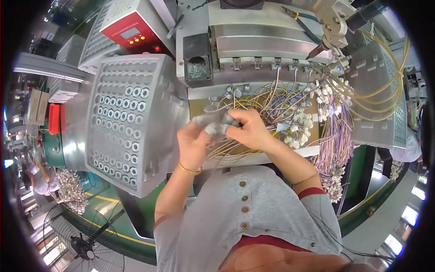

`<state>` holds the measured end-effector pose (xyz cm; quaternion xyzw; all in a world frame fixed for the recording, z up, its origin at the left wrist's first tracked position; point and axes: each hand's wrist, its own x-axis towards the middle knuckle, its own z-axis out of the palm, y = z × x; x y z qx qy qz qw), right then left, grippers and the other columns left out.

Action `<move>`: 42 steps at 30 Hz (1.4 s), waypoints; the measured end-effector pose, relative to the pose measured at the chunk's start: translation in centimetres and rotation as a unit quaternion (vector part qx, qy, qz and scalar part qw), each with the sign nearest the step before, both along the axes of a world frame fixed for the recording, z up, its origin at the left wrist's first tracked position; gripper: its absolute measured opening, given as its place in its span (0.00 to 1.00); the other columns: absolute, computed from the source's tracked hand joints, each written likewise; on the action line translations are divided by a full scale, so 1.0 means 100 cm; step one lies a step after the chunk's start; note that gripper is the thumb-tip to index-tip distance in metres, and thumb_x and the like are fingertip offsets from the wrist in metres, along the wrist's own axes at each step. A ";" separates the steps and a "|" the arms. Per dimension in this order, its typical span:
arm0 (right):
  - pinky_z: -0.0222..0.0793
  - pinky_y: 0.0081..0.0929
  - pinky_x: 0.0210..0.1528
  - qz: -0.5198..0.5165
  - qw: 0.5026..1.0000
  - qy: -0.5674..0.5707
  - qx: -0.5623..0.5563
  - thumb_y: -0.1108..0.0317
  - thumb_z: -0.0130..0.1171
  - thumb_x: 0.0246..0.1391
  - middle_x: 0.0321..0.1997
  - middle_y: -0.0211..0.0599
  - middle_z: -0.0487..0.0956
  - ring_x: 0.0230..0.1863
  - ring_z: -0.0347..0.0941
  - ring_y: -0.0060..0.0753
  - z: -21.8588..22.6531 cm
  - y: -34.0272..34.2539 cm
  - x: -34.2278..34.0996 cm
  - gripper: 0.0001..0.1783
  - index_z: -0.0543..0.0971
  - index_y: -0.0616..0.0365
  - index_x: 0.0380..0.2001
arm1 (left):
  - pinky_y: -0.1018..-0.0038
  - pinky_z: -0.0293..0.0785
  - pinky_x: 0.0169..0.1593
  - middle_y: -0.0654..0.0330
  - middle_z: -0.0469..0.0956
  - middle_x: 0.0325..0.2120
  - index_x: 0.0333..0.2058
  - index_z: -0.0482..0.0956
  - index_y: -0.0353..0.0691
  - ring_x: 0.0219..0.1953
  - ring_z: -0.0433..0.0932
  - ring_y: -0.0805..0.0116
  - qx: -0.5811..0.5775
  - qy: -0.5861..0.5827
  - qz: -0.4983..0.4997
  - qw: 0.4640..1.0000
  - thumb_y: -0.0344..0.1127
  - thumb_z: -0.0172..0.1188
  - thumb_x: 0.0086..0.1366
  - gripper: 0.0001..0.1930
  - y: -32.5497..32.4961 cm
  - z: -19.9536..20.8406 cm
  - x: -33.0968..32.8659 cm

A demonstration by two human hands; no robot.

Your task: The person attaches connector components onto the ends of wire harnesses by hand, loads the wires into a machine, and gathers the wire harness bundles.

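My left hand (192, 141) and my right hand (248, 128) meet over the bench, fingers bent toward each other. Pale finger covers sit on several fingertips, and motion blurs the left fingers. Both hands look closed in a pinch around something small and grey that I cannot make out. Just beyond them lie small round metal parts (238, 92). Yellow and purple wires (267, 106) spread under and past my hands, some running up to clips on a metal fixture (267, 43). White connectors (297, 129) are heaped to the right of my right hand.
At left stands a translucent tray (115, 81) with rows of round metal parts, below a red-fronted control box (136, 34). A dark open box (197, 54) sits by the fixture. Pliers (302, 25) lie on top. Bundled wires (335, 136) hang over the right edge.
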<state>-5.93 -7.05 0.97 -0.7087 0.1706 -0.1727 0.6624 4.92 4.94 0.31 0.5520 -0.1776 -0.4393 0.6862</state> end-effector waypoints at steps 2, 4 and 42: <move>0.54 0.15 0.18 -0.018 0.998 0.009 0.055 0.76 0.52 0.38 0.14 0.23 0.66 0.19 0.58 0.10 0.003 0.002 0.002 0.03 0.71 0.62 0.22 | 0.84 0.64 0.21 0.59 0.75 0.30 0.37 0.73 0.31 0.26 0.71 0.78 -0.026 0.048 0.014 0.998 0.27 0.54 0.54 0.11 -0.004 -0.002 0.000; 0.57 0.13 0.20 -0.037 0.999 -0.008 0.024 0.76 0.51 0.41 0.17 0.25 0.69 0.20 0.60 0.10 -0.003 0.001 0.005 0.05 0.71 0.63 0.27 | 0.83 0.68 0.24 0.57 0.75 0.33 0.37 0.72 0.32 0.25 0.73 0.74 -0.074 0.097 0.024 0.992 0.26 0.51 0.55 0.10 -0.008 0.002 0.002; 0.66 0.25 0.25 -0.574 0.728 0.120 -0.355 0.73 0.50 0.44 0.23 0.38 0.74 0.25 0.73 0.30 -0.036 -0.143 -0.134 0.11 0.70 0.67 0.32 | 0.80 0.62 0.22 0.60 0.70 0.18 0.30 0.78 0.37 0.19 0.68 0.72 0.082 -0.503 -0.084 0.856 0.21 0.54 0.43 0.12 0.012 0.017 0.040</move>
